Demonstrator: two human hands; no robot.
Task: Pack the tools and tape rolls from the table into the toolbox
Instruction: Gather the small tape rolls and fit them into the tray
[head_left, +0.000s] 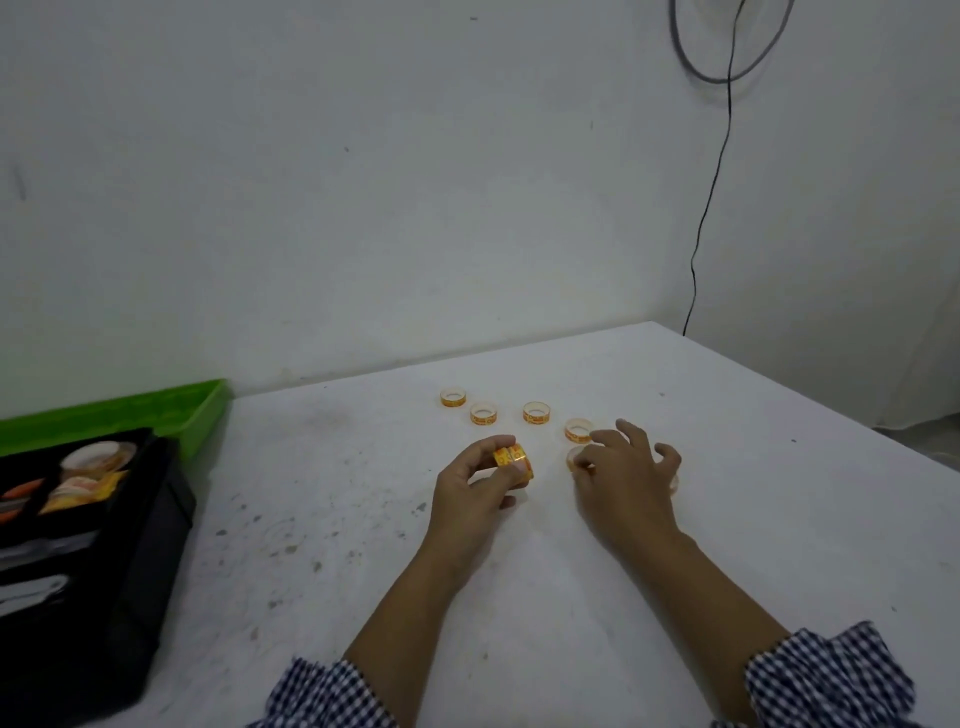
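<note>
left hand: the left hand (470, 488) is sitting mid-frame, thumb and fingers wrapping snugly round two stacked orange-and-yellow plastic tape rolls (514, 460) and holding them just off the table

right hand: the right hand (623, 478) is hovering just right of that with its fingers spread and curled. Thumb and forefinger are pinching a pale clear tape roll (575, 458) that's lying on the tabletop

loose rolls: four small orange-and-clear loose tape rolls (453, 398) (483, 414) (536, 412) (577, 430) are lying flat in a rough row just above the hands. The rightmost one is sitting right beside the right forefinger

toolbox: the black plastic toolbox (156, 519) is sitting open at the lower left edge of the frame, with its bright green lid (119, 410) leaning back toward the wall. A few tape rolls and some orange-handled and silvery tools are lying in its compartments, a bit blurry

table: the scuffed white table (727, 467) is filling the lower half

other stuff: blue-and-white checked sleeves (826, 675) are showing at the bottom, and a thin black cable (711, 208) is hanging down the wall at upper right
</note>
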